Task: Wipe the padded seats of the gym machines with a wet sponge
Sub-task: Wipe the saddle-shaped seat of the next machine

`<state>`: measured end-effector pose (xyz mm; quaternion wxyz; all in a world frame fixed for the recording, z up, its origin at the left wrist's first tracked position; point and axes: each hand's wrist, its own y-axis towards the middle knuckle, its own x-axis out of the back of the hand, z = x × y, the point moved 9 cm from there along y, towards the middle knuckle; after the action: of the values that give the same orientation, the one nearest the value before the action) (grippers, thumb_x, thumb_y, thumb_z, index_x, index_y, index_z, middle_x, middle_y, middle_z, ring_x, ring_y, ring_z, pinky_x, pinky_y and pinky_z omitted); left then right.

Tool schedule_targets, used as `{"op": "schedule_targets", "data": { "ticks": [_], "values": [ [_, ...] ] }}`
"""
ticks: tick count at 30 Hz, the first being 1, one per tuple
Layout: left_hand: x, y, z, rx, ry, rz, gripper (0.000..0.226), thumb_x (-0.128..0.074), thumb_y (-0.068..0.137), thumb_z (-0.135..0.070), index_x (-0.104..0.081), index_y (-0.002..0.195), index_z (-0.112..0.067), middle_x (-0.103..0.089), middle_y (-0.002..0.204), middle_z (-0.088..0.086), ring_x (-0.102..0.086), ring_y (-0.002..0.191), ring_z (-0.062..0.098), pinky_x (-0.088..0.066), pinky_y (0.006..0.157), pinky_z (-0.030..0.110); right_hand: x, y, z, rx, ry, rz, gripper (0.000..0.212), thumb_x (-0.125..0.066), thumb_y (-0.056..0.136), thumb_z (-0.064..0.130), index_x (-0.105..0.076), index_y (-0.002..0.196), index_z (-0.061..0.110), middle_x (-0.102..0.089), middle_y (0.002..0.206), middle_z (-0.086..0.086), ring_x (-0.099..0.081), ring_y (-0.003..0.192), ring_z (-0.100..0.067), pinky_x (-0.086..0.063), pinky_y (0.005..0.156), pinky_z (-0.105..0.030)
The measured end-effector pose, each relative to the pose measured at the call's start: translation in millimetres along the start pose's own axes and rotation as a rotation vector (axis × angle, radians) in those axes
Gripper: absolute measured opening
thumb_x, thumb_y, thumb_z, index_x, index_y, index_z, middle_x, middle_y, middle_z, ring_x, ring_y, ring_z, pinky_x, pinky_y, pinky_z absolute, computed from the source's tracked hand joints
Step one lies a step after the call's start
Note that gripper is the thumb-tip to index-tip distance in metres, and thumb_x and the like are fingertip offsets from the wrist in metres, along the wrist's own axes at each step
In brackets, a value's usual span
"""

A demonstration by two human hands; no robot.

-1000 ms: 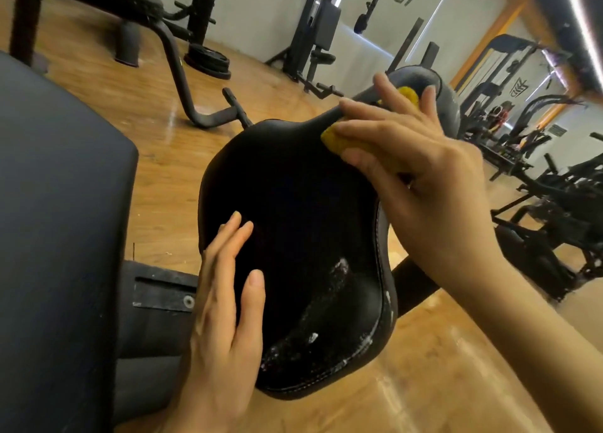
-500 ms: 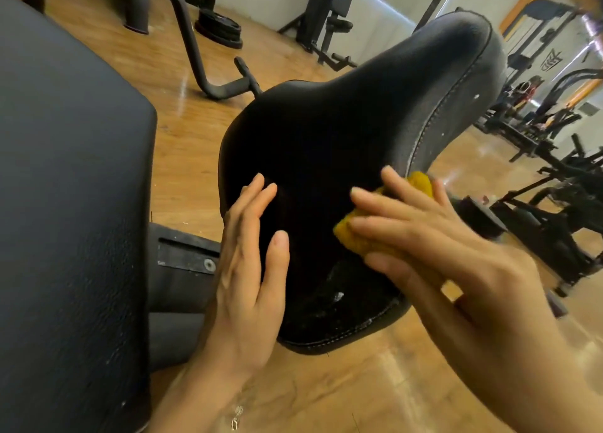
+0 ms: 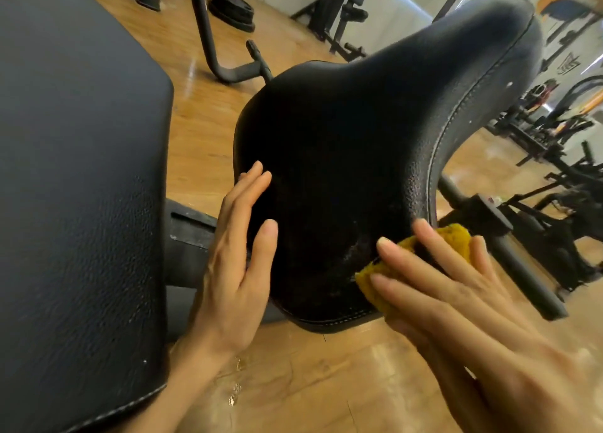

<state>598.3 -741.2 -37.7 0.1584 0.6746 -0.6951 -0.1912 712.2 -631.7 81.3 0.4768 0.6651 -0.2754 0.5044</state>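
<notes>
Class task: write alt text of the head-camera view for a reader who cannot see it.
A right hand presses a yellow sponge with straight fingers against the near edge of a black padded saddle seat, while the left hand rests flat on the seat's left side. A larger black pad fills the left; gym machines stand behind.

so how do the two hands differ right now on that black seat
The left hand lies flat and bare, fingers straight, against the near left side of the black seat. The right hand presses a yellow sponge onto the seat's near right edge, its fingers spread over the sponge. The left hand looks sharp, the right one blurred. Both have straight fingers and bear on the same seat.
</notes>
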Motion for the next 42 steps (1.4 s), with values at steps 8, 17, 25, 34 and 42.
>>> {"op": "schedule_targets", "data": {
  "ticks": [8,17,25,34,42],
  "values": [
    [-5.7,-1.6,6.2,-0.018,0.019,0.058,0.048,-0.032,0.105,-0.02,-0.029,0.151,-0.009,-0.023,0.161,-0.001,-0.017,0.149,0.007,-0.019,0.12,0.022,-17.3,52.2,8.9,0.012,-0.204,-0.016,0.026,-0.055,0.092,0.02,-0.07,0.112,0.013,-0.062,0.131,-0.005,-0.043,0.137,-0.026,-0.02,0.118,-0.054],
    [-9.0,-1.6,8.7,-0.002,0.002,0.065,0.05,-0.031,0.104,-0.025,-0.027,0.152,-0.01,-0.022,0.161,0.0,-0.016,0.149,0.007,-0.019,0.122,0.03,-31.1,54.2,31.4,0.033,-0.316,0.035,0.027,-0.05,0.094,0.022,-0.07,0.111,0.016,-0.061,0.133,-0.003,-0.041,0.138,-0.023,-0.019,0.119,-0.051],
    [-6.6,0.3,9.2,-0.045,0.023,0.078,0.051,-0.031,0.104,-0.027,-0.03,0.151,-0.008,-0.023,0.161,0.002,-0.017,0.149,0.008,-0.019,0.121,0.026,-48.6,-10.4,27.8,0.094,-0.35,0.117,0.04,-0.047,0.097,0.02,-0.053,0.136,0.02,-0.037,0.153,0.001,-0.024,0.147,-0.022,-0.009,0.122,-0.048],
    [6.7,-3.3,25.0,-0.004,-0.01,0.048,0.048,-0.032,0.105,-0.014,-0.028,0.152,-0.006,-0.021,0.162,0.003,-0.017,0.148,0.002,-0.02,0.12,0.023,-56.5,-14.4,33.4,0.146,-0.423,0.234,0.041,-0.033,0.103,0.023,-0.048,0.141,0.022,-0.029,0.157,0.004,-0.017,0.149,-0.023,-0.006,0.12,-0.054],
    [6.0,-3.9,36.3,0.018,-0.138,0.1,0.047,-0.025,0.105,-0.016,-0.027,0.151,-0.004,-0.021,0.162,0.004,-0.018,0.149,0.005,-0.02,0.122,0.036,-94.0,46.2,57.6,0.072,-0.519,0.275,0.043,-0.034,0.093,0.021,-0.067,0.118,0.014,-0.056,0.139,-0.007,-0.036,0.14,-0.027,-0.017,0.118,-0.049]
  ]
}}
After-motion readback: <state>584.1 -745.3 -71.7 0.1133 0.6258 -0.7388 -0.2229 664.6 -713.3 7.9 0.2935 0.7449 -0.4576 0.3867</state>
